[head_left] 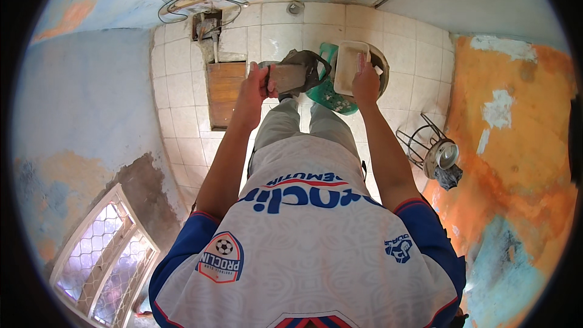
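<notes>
Tiled floor below; left hand [255,88] fingers around a brown block [288,77], right hand [366,82] fingers gripping a white tray [350,65].

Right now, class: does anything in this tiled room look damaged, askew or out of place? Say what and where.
Yes. A hole gapes in the tiled wall, with loose wires looping from it. The orange wall has peeling paint patches. A wire cage lamp lies tipped on its side. The left hand holds a trowel, the right hand a white tray.

wooden board [225,94] on tiled floor [182,140] | wire frame [419,140] by orange wall [516,146] | meshed window [103,255] lower left
</notes>
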Motion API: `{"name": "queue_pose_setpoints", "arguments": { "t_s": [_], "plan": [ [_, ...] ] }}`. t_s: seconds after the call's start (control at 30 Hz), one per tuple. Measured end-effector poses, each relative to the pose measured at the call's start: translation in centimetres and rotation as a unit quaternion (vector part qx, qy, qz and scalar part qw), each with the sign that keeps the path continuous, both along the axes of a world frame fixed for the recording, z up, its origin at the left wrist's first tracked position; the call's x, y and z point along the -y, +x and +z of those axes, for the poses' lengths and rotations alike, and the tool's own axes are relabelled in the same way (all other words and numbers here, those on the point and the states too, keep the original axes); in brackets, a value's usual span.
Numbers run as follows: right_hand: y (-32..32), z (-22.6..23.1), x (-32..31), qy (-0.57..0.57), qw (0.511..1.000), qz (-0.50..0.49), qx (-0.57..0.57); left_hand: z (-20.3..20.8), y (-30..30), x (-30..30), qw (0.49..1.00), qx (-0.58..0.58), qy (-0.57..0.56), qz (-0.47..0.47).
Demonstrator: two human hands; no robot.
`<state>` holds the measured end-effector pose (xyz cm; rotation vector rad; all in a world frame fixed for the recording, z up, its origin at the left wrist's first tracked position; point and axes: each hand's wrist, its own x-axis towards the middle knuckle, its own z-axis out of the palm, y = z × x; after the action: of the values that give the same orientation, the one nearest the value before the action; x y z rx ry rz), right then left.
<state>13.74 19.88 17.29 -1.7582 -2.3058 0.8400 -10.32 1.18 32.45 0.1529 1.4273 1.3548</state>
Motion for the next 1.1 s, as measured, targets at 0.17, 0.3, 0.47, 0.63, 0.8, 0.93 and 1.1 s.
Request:
{"name": "queue_pose_setpoints", "arguments": {
  "t_s": [0.17, 0.3, 0.47, 0.63, 0.8, 0.93, 1.1],
  "plan": [
    [-1.2, 0.4, 1.2, 0.04, 0.999, 0.006, 0.006, 0.1, -0.2, 0.4, 1.0, -0.001, 0.0, 0.005],
    [0.3, 1.6, 1.2, 0.099, 0.995, -0.003, -0.016, -0.1, -0.6, 0.7, 1.0, -0.007, -0.004, -0.004],
    [1.8, 6.2, 1.0, -0.008, 0.962, -0.157, -0.224, -0.1, -0.4, 0.8, 1.0, -0.014, -0.007, -0.004],
    [0.0, 12.2, 1.7, -0.198, 0.876, -0.061, -0.436, 0.4, -0.3, 0.2, 1.0, -0.009, -0.003, -0.016],
    [-3.9, 13.6, 3.8, -0.062, 0.947, 0.163, -0.269, 1.1, -0.5, -0.3, 1.0, -0.014, -0.009, -0.026],
    [-6.5, 12.0, 4.6, -0.023, 0.94, 0.263, -0.215, 2.3, -0.1, -0.8, 0.997, -0.039, -0.013, -0.064],
    [-9.4, 9.0, 6.1, 0.022, 0.939, 0.286, -0.191, 3.5, 0.0, -0.9, 0.991, -0.068, 0.001, -0.116]
  ]
}}
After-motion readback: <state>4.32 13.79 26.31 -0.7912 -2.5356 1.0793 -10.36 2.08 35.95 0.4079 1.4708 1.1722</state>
